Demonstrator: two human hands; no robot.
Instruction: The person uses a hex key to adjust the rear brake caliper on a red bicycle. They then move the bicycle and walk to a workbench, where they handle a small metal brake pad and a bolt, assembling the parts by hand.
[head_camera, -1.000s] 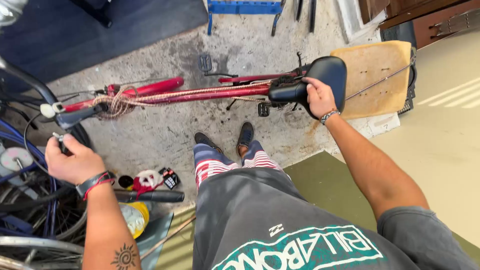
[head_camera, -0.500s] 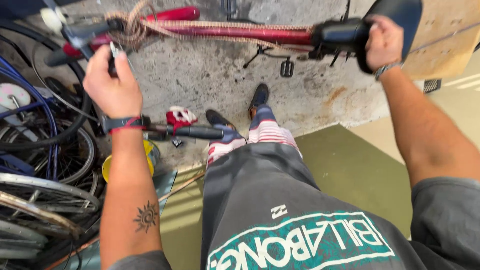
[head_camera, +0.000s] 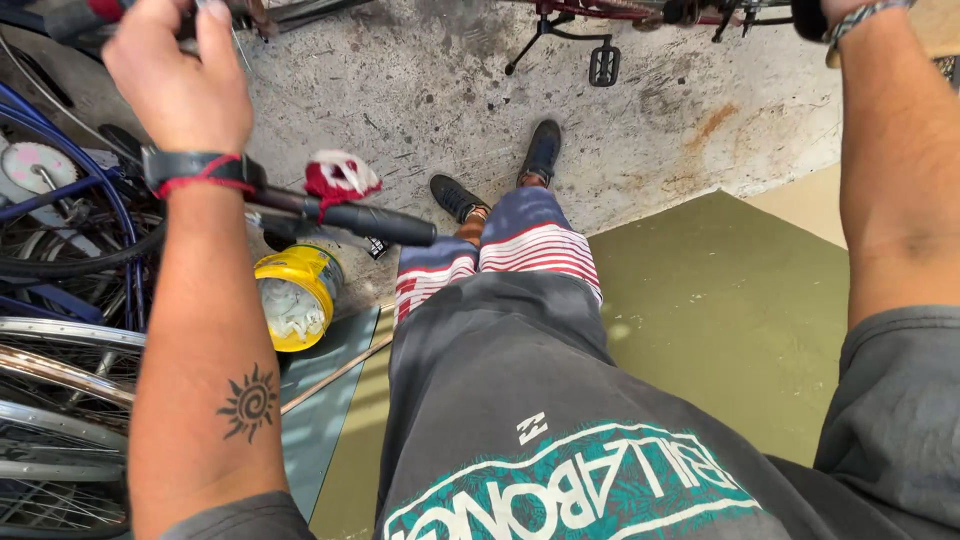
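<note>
One head-worn camera, looking steeply down the wearer's own body.

It faces the concrete floor (head_camera: 640, 150), close above the grey shirt and both forearms. The left hand (head_camera: 180, 75) sits at the top left corner of the view and the right wrist at the top right edge; no second view shares the scene.
</note>
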